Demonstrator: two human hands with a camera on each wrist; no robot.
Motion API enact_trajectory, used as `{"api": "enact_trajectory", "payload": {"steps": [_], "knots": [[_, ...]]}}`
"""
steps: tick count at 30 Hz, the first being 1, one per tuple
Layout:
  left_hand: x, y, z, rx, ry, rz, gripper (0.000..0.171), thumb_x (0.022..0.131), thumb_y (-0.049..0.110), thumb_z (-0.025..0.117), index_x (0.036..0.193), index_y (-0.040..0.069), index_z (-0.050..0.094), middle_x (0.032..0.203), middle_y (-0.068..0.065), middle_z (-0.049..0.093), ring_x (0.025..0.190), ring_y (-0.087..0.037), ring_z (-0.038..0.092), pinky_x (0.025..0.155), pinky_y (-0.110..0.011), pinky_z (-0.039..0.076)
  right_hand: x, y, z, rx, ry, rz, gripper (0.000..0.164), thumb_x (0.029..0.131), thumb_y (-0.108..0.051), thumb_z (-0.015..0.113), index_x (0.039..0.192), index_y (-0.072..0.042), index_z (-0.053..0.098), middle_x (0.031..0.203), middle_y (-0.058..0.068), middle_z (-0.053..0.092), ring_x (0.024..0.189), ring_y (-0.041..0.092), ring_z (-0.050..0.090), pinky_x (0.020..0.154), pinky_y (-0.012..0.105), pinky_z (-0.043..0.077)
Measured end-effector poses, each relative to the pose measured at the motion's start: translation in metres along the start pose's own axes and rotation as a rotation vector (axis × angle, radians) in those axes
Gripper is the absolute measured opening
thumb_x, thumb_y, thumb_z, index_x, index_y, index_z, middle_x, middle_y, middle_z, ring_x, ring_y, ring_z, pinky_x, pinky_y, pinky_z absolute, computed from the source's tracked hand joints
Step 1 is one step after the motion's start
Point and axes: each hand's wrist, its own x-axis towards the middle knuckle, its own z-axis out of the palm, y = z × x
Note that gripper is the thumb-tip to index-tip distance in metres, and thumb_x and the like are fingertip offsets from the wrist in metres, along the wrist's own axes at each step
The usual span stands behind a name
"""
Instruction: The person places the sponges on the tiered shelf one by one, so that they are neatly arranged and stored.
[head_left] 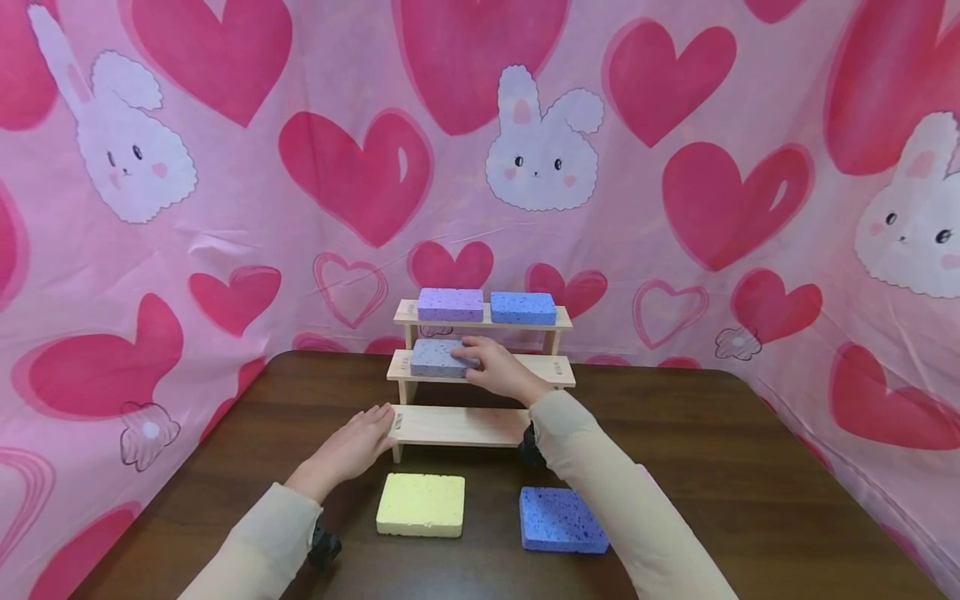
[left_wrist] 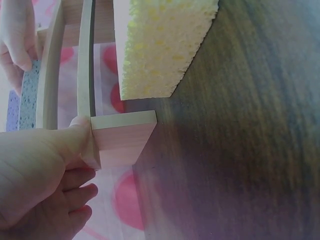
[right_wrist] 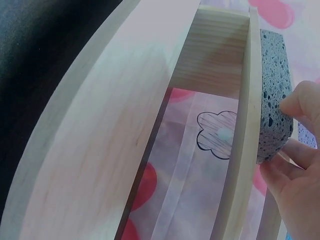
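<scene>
A three-step wooden shelf (head_left: 463, 425) stands on the table. On its middle step lies a grey sponge (head_left: 435, 358), flat and towards the left end. My right hand (head_left: 504, 371) pinches this sponge at its right end; the right wrist view shows the thumb and fingers on the pitted grey block (right_wrist: 274, 90). At the left end of the lowest step, my left hand (head_left: 351, 442) holds the board, its thumb against the front edge in the left wrist view. A purple sponge (head_left: 450, 305) and a blue sponge (head_left: 523, 308) sit side by side on the top step.
In front of the shelf, a yellow sponge (head_left: 421, 505) and a darker blue sponge (head_left: 562, 520) lie on the brown table (head_left: 712, 467). A pink edge (head_left: 645, 475) peeks out beside the right sleeve. Behind hangs a pink cloth (head_left: 465, 225) with hearts and rabbits.
</scene>
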Motion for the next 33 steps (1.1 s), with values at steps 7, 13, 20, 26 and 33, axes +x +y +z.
{"api": "enact_trajectory", "payload": {"steps": [7, 13, 20, 26, 33], "knots": [[0.001, 0.000, 0.000, -0.005, 0.003, 0.004, 0.051, 0.091, 0.016, 0.058, 0.130, -0.013, 0.042, 0.137, -0.028, 0.037, 0.127, -0.042, 0.031, 0.104, -0.051, 0.024, -0.003, -0.003, -0.003, -0.027, 0.014, -0.025, 0.040, 0.086, -0.008, 0.059, 0.126, -0.010, 0.058, 0.139, 0.015, 0.039, 0.127, 0.028, 0.035, 0.099, 0.038, 0.037], [0.001, 0.001, 0.000, -0.002, 0.005, 0.005, 0.051, 0.091, 0.015, 0.058, 0.130, -0.013, 0.042, 0.137, -0.028, 0.037, 0.127, -0.042, 0.031, 0.104, -0.051, 0.024, -0.011, -0.009, -0.012, -0.020, 0.047, -0.078, 0.039, 0.085, -0.010, 0.061, 0.124, -0.008, 0.059, 0.138, 0.015, 0.041, 0.127, 0.029, 0.036, 0.100, 0.041, 0.035], [0.001, 0.000, 0.001, 0.009, 0.015, 0.015, 0.050, 0.091, 0.016, 0.058, 0.129, -0.014, 0.043, 0.136, -0.029, 0.038, 0.126, -0.042, 0.033, 0.104, -0.051, 0.025, -0.029, -0.013, -0.021, 0.039, 0.082, -0.092, 0.039, 0.085, -0.009, 0.063, 0.124, -0.009, 0.060, 0.138, 0.013, 0.042, 0.126, 0.029, 0.036, 0.100, 0.048, 0.034], [0.001, 0.000, 0.000, 0.006, 0.023, 0.020, 0.050, 0.090, 0.016, 0.059, 0.128, -0.014, 0.044, 0.135, -0.029, 0.039, 0.126, -0.043, 0.034, 0.103, -0.051, 0.026, -0.045, -0.011, -0.026, 0.060, 0.109, -0.124, 0.039, 0.085, -0.009, 0.063, 0.124, -0.010, 0.060, 0.137, 0.013, 0.042, 0.126, 0.028, 0.036, 0.098, 0.049, 0.036], [0.001, -0.001, 0.001, 0.005, 0.018, 0.012, 0.051, 0.090, 0.016, 0.059, 0.129, -0.014, 0.043, 0.135, -0.029, 0.038, 0.126, -0.042, 0.033, 0.103, -0.051, 0.026, -0.062, -0.007, -0.031, 0.075, 0.122, -0.174, 0.040, 0.085, -0.009, 0.064, 0.125, -0.007, 0.058, 0.136, 0.013, 0.044, 0.124, 0.029, 0.038, 0.097, 0.048, 0.037]]}}
